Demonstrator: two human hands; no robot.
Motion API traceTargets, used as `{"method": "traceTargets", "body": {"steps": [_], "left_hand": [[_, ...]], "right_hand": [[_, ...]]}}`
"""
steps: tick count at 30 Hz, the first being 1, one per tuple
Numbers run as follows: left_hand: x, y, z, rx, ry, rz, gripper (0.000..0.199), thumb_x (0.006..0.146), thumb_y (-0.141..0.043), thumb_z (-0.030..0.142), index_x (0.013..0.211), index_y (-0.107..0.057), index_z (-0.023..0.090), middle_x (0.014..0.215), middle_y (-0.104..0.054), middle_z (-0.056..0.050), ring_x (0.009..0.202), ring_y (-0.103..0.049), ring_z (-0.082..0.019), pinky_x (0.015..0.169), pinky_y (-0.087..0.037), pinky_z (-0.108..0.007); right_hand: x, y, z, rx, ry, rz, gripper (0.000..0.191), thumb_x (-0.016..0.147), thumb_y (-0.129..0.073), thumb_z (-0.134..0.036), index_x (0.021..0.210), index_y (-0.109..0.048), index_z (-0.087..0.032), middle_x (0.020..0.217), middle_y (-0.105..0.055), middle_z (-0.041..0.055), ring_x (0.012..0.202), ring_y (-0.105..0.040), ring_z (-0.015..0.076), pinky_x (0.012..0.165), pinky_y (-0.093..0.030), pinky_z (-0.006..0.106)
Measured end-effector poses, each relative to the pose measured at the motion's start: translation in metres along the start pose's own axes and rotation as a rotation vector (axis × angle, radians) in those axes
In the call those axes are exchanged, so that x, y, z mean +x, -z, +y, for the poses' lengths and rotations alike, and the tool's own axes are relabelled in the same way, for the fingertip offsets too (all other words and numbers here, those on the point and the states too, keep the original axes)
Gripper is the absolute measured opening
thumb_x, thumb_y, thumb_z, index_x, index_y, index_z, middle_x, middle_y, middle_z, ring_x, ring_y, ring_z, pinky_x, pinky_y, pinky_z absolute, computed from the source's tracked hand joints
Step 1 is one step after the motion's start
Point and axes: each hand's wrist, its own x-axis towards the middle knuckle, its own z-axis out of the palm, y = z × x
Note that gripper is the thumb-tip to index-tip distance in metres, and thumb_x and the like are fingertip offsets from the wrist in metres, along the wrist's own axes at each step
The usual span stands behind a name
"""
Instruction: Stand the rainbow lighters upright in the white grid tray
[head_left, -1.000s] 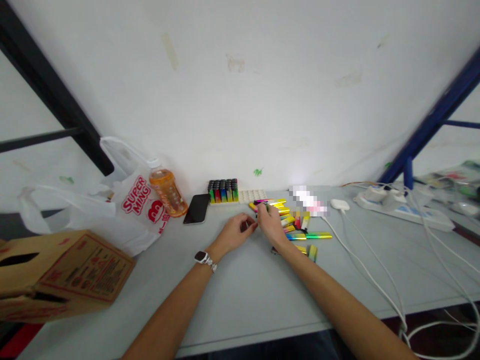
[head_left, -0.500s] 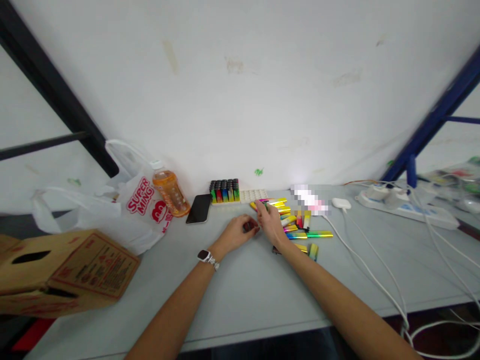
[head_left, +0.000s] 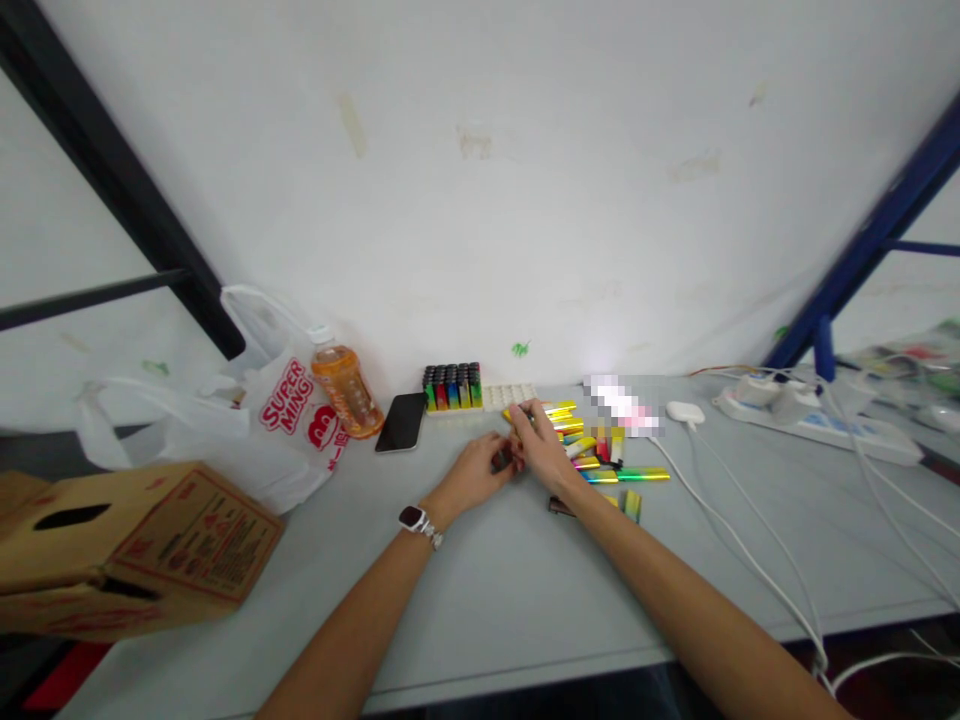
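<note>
My left hand [head_left: 484,470], with a watch on its wrist, has curled fingers around a small dark thing I cannot make out. Touching its fingertips, my right hand [head_left: 538,443] is closed in a pinch; what it holds is hidden. Shiny yellow and multicoloured sleeves [head_left: 641,474] and loose lighters [head_left: 631,504] lie beside and beyond my right hand. Behind the hands, a block of upright lighters with black tops [head_left: 452,388] fills the left part of a white tray [head_left: 510,396], whose right part shows bare slots.
A black phone [head_left: 401,421], an orange drink bottle [head_left: 347,390], a white plastic bag [head_left: 285,420] and a cardboard box [head_left: 142,550] are on the left. A white charger case [head_left: 685,412], cables and a power strip [head_left: 832,425] lie on the right.
The view has shifted slightly. My hands have come a little closer, so their fingertips now touch. The things on the table look the same.
</note>
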Motion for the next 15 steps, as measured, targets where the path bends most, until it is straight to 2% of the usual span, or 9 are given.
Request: {"method": "traceTargets", "body": {"steps": [2,5,8,10,13,15], "left_hand": [[0.000,0.000,-0.001,0.085,-0.040,0.030,0.012,0.086,-0.057,0.018,0.096,-0.065,0.018,0.095,-0.064,-0.006,0.086,-0.061,-0.020,0.081,-0.051,-0.033],[0.002,0.001,-0.001,0.257,-0.078,0.078,0.029,0.089,-0.052,0.014,0.117,-0.060,0.018,0.119,-0.062,-0.012,0.112,-0.057,-0.026,0.099,-0.047,-0.043],[0.005,0.002,0.001,0.399,-0.078,0.032,0.042,0.093,-0.048,0.015,0.134,-0.052,0.018,0.139,-0.057,-0.014,0.132,-0.047,-0.030,0.108,-0.040,-0.051],[0.006,0.003,0.003,0.438,-0.072,-0.014,0.044,0.096,-0.044,0.016,0.139,-0.048,0.017,0.145,-0.054,-0.014,0.139,-0.043,-0.029,0.111,-0.037,-0.051],[0.005,0.004,0.006,0.456,-0.055,-0.037,0.049,0.097,-0.041,0.016,0.147,-0.042,0.018,0.152,-0.050,-0.012,0.143,-0.040,-0.025,0.115,-0.033,-0.047],[0.003,0.006,0.008,0.469,-0.038,-0.042,0.051,0.096,-0.041,0.015,0.147,-0.042,0.019,0.152,-0.050,-0.011,0.142,-0.041,-0.025,0.114,-0.035,-0.046]], "right_hand": [[0.000,0.001,-0.005,-0.002,0.043,-0.043,0.037,0.087,-0.053,-0.062,0.092,-0.040,-0.028,0.053,-0.046,-0.0112,0.046,-0.044,0.0133,0.049,-0.039,0.025],[0.008,0.007,-0.012,-0.072,0.156,-0.060,0.033,0.087,-0.056,-0.057,0.093,-0.046,-0.026,0.067,-0.059,-0.0057,0.063,-0.058,0.0148,0.066,-0.048,0.028],[0.027,0.018,-0.015,-0.287,0.258,0.045,0.030,0.083,-0.062,-0.051,0.088,-0.059,-0.021,0.083,-0.065,0.0012,0.079,-0.061,0.0167,0.075,-0.049,0.030],[0.046,0.023,-0.017,-0.423,0.278,0.104,0.030,0.081,-0.065,-0.049,0.087,-0.065,-0.019,0.084,-0.067,0.0026,0.077,-0.060,0.0171,0.074,-0.048,0.030],[0.077,0.026,-0.017,-0.501,0.293,0.067,0.024,0.081,-0.065,-0.039,0.089,-0.068,-0.017,0.080,-0.069,0.0027,0.069,-0.061,0.0162,0.068,-0.048,0.030],[0.097,0.023,-0.015,-0.563,0.329,0.054,0.020,0.081,-0.065,-0.028,0.096,-0.067,-0.017,0.079,-0.069,0.0024,0.069,-0.063,0.0161,0.069,-0.049,0.029]]}}
